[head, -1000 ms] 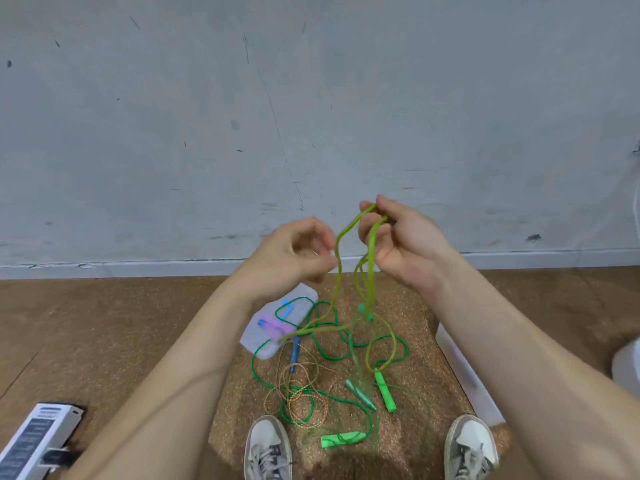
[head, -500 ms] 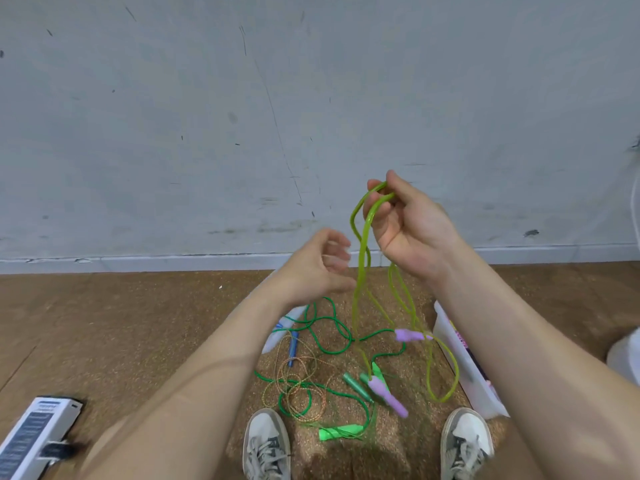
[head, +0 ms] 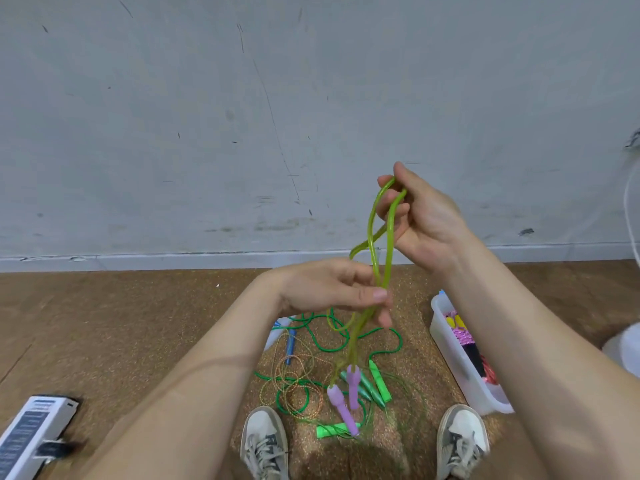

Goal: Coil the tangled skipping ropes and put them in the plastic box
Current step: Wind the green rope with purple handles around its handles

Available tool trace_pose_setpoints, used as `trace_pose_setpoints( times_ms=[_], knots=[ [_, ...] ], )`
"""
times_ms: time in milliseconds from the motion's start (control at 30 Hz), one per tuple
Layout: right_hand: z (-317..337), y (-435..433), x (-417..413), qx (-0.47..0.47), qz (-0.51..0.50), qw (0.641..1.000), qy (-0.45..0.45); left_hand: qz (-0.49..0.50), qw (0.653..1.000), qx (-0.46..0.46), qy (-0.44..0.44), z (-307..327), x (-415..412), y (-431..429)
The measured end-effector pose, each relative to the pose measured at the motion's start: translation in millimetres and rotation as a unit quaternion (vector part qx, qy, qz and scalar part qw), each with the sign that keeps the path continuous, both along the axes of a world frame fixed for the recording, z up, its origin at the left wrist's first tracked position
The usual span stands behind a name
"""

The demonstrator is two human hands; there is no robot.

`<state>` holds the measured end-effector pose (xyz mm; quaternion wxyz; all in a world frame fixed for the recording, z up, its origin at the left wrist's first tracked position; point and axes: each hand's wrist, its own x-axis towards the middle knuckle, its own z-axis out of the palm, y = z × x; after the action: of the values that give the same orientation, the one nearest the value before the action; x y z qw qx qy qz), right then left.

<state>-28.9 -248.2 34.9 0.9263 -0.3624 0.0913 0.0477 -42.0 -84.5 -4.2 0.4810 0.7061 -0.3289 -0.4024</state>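
Above floor tangle (head: 304, 386), right hand (head: 420, 221) pinches yellow-green rope (head: 375, 258) loop; left hand (head: 332, 289) closes round strands lower. Purple handles (head: 346, 396) dangle. Plastic box (head: 460, 368), right of tangle, holds some ropes. Green, speckled ropes uncoiled; task seems partway.

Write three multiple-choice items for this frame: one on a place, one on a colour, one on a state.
1. Where is the plastic box?
A. Behind the left forearm
B. On the floor by the right forearm
C. Against the wall

2. What colour are the handles of the yellow-green rope?
A. Purple
B. Blue
C. Orange

3. How does the yellow-green rope stand?
A. Coiled in the box
B. Flat on the floor
C. Held up in both hands

Key: 1 B, it sits beside the right forearm, near the right shoe. 2 A, two purple handles dangle below. 3 C, the right hand holds its loops high and the left hand pinches the strands lower.
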Motion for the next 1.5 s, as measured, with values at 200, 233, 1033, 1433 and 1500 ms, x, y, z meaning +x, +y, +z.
trace_pose_setpoints(
  times_ms=[200, 233, 1033, 1433, 1500],
  knots=[
    [-15.6, 7.1, -4.5, -0.280, 0.161, 0.945, -0.059, 0.240, 0.948, -0.198, 0.062, 27.2, 3.7, 2.1],
    [-21.7, 15.1, -10.6, -0.302, 0.256, 0.913, -0.095, 0.299, 0.917, -0.251, 0.083, 33.4, 7.5, 3.4],
    [-24.5, 24.4, 10.5, -0.129, 0.116, 0.984, -0.024, 0.143, 0.982, -0.086, 0.084, 11.1, -3.7, 27.2],
    [-46.1, 27.6, -17.4, -0.357, 0.380, 0.853, -0.034, 0.541, 0.804, -0.195, 0.151, 24.3, 27.5, 49.6],
    [-44.9, 27.5, -15.2, -0.331, 0.330, 0.884, -0.021, 0.528, 0.833, -0.117, 0.117, 21.2, 28.6, 51.2]
  ],
)
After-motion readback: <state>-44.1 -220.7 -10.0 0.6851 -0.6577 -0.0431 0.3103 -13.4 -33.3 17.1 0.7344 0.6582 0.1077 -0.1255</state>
